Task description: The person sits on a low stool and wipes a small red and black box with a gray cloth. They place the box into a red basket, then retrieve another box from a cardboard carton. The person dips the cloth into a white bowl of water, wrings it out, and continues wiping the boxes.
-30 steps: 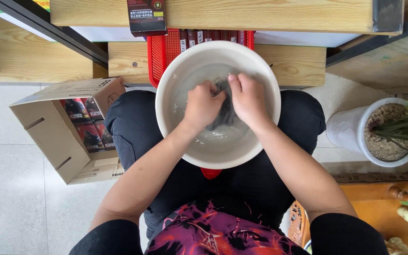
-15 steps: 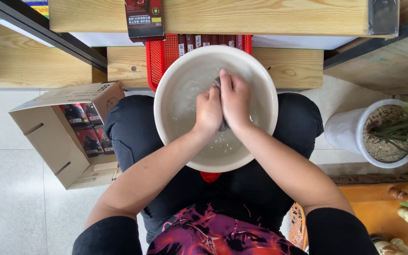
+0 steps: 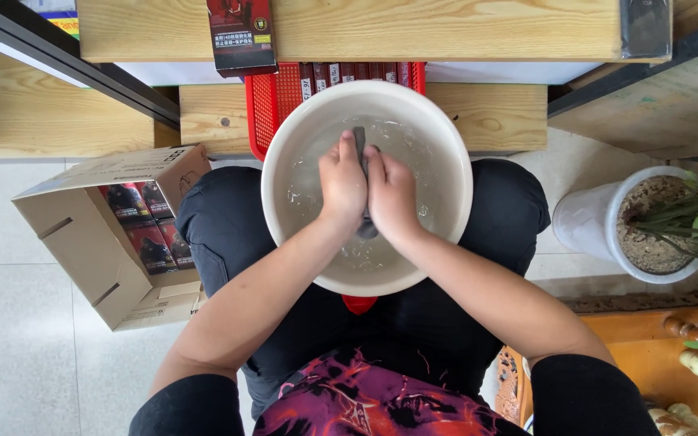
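The left hand [image 3: 342,187] and the right hand [image 3: 392,196] are pressed side by side in the middle of a round, smooth white plastic basin [image 3: 446,145], both curled closed around a dark grey, wet piece of cloth [image 3: 360,139]. The cloth is squeezed into a narrow strip between the two hands; one end pokes out above the fingertips toward the far rim and the other end shows just below the heels of the hands. The basin holds shallow, clear water with small bubbles and rests on the person's lap, on black trousers. Compared with a second ago, when the hands were spread a little apart with the cloth bunched wide between them, they are now drawn tight together and the cloth is stretched long and thin. Beyond the basin's far rim lies a red plastic mesh basket [image 3: 272,101], tucked under a pale wooden table [image 3: 446,28]. To the person's left, on the light tiled floor, an open brown cardboard box [image 3: 82,234] lies on its side with dark red packets inside. To the right stands a white cylindrical plant pot [image 3: 587,222] filled with gritty soil and thin green leaves.
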